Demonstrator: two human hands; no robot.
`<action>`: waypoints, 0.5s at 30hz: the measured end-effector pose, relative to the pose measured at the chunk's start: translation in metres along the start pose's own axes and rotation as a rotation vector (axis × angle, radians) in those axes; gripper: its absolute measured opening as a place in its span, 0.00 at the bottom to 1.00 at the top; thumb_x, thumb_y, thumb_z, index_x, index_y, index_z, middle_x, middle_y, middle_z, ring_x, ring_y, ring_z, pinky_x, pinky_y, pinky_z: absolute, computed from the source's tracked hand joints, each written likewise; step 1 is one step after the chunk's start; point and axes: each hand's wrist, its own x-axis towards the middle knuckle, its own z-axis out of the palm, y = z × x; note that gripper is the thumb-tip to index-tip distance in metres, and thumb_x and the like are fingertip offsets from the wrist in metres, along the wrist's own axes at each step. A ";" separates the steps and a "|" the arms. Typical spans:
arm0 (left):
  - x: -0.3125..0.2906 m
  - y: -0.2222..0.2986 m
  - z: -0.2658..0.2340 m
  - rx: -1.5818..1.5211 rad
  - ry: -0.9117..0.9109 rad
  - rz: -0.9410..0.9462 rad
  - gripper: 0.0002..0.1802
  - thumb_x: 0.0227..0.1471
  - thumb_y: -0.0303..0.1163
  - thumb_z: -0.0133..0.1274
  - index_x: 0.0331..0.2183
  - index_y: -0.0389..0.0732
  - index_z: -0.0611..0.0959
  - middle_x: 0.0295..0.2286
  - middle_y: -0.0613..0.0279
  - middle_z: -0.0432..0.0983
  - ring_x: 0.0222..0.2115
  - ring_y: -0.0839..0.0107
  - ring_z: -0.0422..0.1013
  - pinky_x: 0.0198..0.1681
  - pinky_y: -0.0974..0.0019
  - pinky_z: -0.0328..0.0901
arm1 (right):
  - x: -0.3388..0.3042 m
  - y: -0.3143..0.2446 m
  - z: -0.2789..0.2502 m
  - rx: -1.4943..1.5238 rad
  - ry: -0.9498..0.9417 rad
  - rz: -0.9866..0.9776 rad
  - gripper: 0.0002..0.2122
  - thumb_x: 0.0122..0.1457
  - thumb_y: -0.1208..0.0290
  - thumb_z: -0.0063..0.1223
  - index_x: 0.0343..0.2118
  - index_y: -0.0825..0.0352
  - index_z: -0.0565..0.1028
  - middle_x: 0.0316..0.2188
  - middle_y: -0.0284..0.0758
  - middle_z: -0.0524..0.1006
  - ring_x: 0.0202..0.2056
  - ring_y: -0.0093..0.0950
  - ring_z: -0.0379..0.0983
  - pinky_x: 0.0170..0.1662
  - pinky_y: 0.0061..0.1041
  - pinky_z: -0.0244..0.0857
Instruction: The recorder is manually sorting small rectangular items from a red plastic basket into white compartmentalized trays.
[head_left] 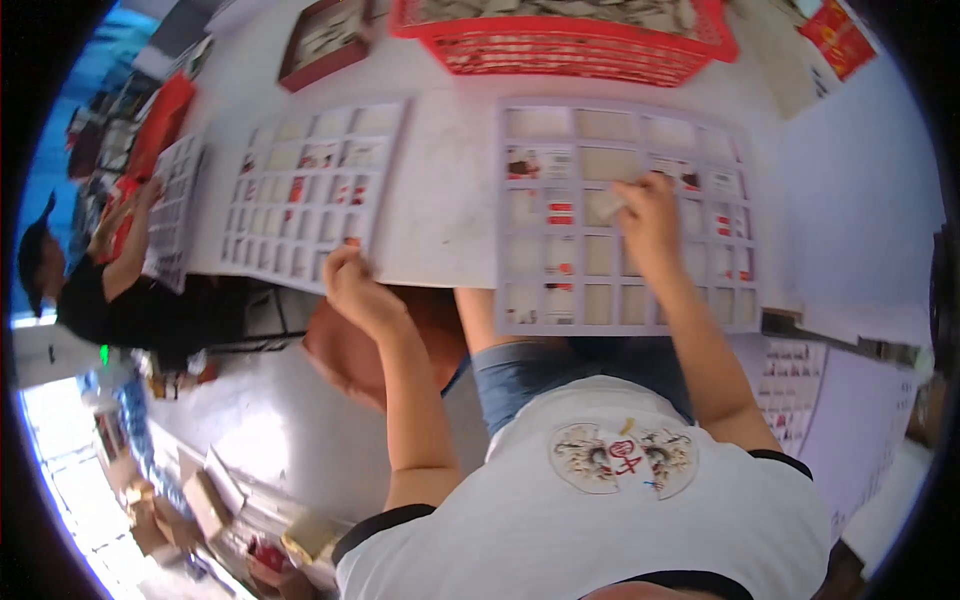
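In front of me on the table lies a white grid board [511,250] with rows of square compartments. Some compartments hold small printed red, black and white pieces; others show a plain pale face. Over its middle, my right hand [652,225] pinches a small pale flat piece [607,206] between thumb and fingers. My left hand [362,292] is closed at the near right corner of a second grid board [385,165]. A bit of orange-red [352,242] shows at its fingertips; what those fingers grip is too small to make out.
A red plastic basket [570,50] full of small pale pieces stands at the far side, beside a dark red box [287,66] of similar pieces. On the left, a co-worker [120,300] reaches to another grid board [172,215]. A brown stool [335,345] stands under the table edge.
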 end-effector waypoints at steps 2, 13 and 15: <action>0.027 0.001 -0.069 -0.018 0.306 -0.083 0.10 0.49 0.36 0.48 0.23 0.40 0.75 0.20 0.71 0.62 0.20 0.78 0.58 0.23 0.75 0.52 | 0.003 0.004 -0.008 0.094 0.002 0.069 0.17 0.46 0.80 0.57 0.41 0.60 0.80 0.41 0.40 0.70 0.40 0.37 0.70 0.42 0.30 0.67; 0.131 -0.060 -0.194 -0.185 -0.318 -0.677 0.26 0.53 0.40 0.53 0.52 0.38 0.73 0.47 0.55 0.75 0.45 0.60 0.72 0.45 0.58 0.68 | 0.031 -0.005 -0.076 1.083 -0.098 0.481 0.15 0.54 0.78 0.53 0.47 0.68 0.77 0.27 0.27 0.73 0.31 0.16 0.69 0.35 0.16 0.63; 0.094 -0.019 -0.160 -0.323 -0.268 -0.684 0.29 0.51 0.39 0.54 0.52 0.37 0.72 0.47 0.55 0.74 0.46 0.61 0.72 0.45 0.59 0.69 | 0.026 0.017 -0.093 1.180 -0.018 0.515 0.15 0.56 0.75 0.55 0.47 0.67 0.77 0.32 0.29 0.77 0.31 0.18 0.70 0.33 0.16 0.63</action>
